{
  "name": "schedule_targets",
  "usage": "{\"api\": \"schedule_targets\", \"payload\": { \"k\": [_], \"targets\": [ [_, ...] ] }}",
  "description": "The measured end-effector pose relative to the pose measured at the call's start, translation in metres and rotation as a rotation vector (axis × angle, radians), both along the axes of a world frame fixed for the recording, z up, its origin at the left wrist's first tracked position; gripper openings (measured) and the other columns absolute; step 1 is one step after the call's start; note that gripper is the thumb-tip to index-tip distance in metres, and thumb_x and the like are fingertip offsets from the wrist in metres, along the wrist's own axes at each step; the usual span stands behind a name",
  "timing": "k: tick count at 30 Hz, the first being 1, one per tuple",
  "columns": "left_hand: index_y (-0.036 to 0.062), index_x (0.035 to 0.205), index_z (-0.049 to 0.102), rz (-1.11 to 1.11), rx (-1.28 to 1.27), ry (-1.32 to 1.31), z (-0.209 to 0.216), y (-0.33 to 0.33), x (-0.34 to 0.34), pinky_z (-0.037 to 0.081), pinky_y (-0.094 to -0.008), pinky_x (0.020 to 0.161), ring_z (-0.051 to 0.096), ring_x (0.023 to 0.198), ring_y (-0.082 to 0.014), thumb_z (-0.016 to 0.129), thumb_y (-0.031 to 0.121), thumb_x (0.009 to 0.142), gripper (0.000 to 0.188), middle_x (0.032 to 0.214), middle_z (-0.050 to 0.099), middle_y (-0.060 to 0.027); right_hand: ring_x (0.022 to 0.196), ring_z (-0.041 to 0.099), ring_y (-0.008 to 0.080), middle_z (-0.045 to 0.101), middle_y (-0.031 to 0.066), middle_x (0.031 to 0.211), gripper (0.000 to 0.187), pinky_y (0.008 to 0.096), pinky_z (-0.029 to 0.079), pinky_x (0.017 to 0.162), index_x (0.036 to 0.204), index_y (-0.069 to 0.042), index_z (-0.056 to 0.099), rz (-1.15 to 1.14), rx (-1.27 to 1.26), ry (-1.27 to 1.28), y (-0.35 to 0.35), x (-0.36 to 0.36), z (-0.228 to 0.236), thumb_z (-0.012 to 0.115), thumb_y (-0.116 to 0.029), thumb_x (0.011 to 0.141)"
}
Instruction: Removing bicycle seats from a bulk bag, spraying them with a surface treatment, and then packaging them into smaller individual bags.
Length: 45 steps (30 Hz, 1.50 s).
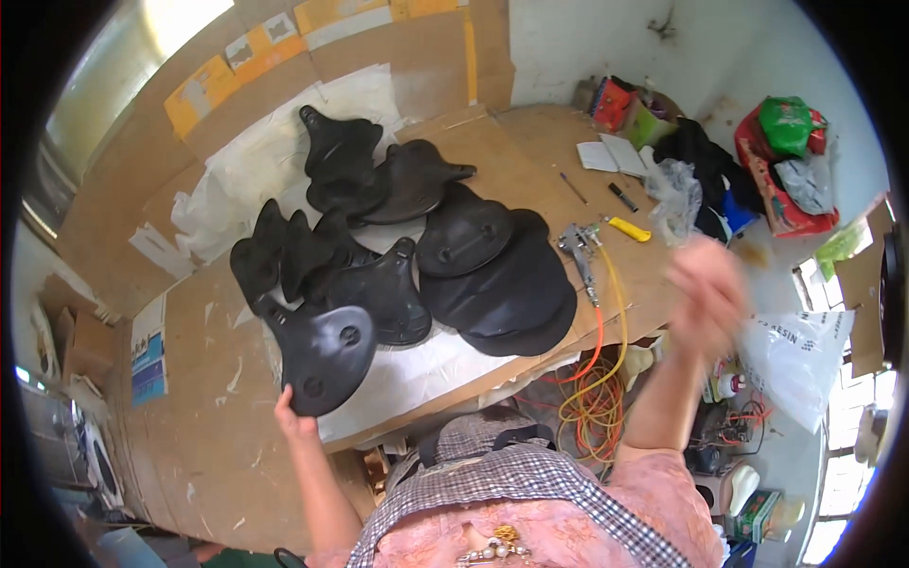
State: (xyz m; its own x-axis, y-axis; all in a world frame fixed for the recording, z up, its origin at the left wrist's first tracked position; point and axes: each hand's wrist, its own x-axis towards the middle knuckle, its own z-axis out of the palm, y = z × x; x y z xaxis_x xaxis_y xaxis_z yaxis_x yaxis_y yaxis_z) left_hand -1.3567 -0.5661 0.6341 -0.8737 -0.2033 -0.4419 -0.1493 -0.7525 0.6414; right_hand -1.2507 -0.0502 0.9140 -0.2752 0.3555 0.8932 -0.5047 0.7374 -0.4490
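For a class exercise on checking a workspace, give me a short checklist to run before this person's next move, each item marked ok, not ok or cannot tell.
1. Left hand on the front piece: ok, at its lower edge.
2. Right hand empty: cannot tell, it is blurred.
3. Other black pieces lying separately: not ok, several overlap.
4. Spray gun on the table: ok, lying beside the black pieces.
5. Hoses free of loops: not ok, they lie in a looped heap below the table edge.
6. Yellow cutter blade retracted: cannot tell, too small.

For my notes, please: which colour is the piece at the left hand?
Black; the piece shows best in the head view.
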Motion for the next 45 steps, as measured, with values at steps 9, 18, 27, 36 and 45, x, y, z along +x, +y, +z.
{"api": "schedule_targets", "payload": {
  "k": [9, 18, 27, 36, 45],
  "targets": [
    [-0.0044, 0.123, 0.044, 0.278, -0.045, -0.131, 0.028, -0.032, 0.086, 0.034, -0.0492, 0.100, 0.046, 0.114, -0.0328, 0.047, 0.020, 0.084, 0.046, 0.125, 0.048, -0.0176, 0.099, 0.051, 0.0350, 0.056, 0.0220, 0.097, 0.036, 0.0397, 0.042, 0.088, 0.098, -0.003, 0.060, -0.568, 0.151, -0.952, 0.131, -0.137, -0.305, 0.064, -0.025, 0.070],
    [0.0007, 0.115, 0.052, 0.339, 0.016, -0.348, -0.027, -0.011, 0.044, 0.039, -0.0489, 0.096, 0.050, 0.111, -0.0306, 0.046, 0.021, 0.087, 0.036, 0.120, 0.054, -0.0131, 0.089, 0.059, 0.0358, 0.063, 0.0208, 0.090, 0.042, 0.0419, 0.046, 0.080, 0.092, -0.001, 0.063, -0.151, -0.138, -1.337, 0.133, -0.169, -0.295, 0.063, -0.037, 0.071],
    [-0.0055, 0.113, 0.048, 0.287, -1.738, -0.677, -0.024, 0.076, 0.006, 0.040, -0.0412, 0.088, 0.047, 0.106, -0.0336, 0.058, 0.011, 0.072, 0.046, 0.111, 0.051, -0.0192, 0.095, 0.059, 0.0312, 0.062, 0.0162, 0.101, 0.039, 0.0384, 0.049, 0.081, 0.096, -0.003, 0.063, -0.302, -0.218, -1.610, 0.094, -0.220, -0.302, 0.066, -0.032, 0.069],
    [0.0047, 0.110, 0.053, -0.834, -1.569, 0.965, 0.034, 0.313, -0.044, 0.035, -0.0423, 0.094, 0.045, 0.111, -0.0360, 0.069, 0.017, 0.061, 0.053, 0.114, 0.053, -0.0156, 0.076, 0.061, 0.0322, 0.062, 0.0170, 0.074, 0.027, 0.0405, 0.049, 0.069, 0.071, -0.005, 0.064, -0.169, -0.398, -1.537, 0.066, -0.136, -0.302, 0.064, -0.030, 0.061],
    [0.0059, 0.136, 0.023, -1.432, -1.885, 1.020, -0.002, 0.359, -0.033, 0.016, -0.0579, 0.102, 0.017, 0.131, -0.0382, 0.078, 0.042, 0.050, 0.109, 0.141, 0.021, -0.0201, 0.092, 0.057, 0.0348, 0.058, 0.0211, 0.096, 0.055, 0.0407, 0.047, 0.078, 0.099, 0.002, 0.055, -0.516, -0.265, -1.373, 0.068, -0.076, -0.292, 0.070, -0.040, 0.066]
  ]
}}
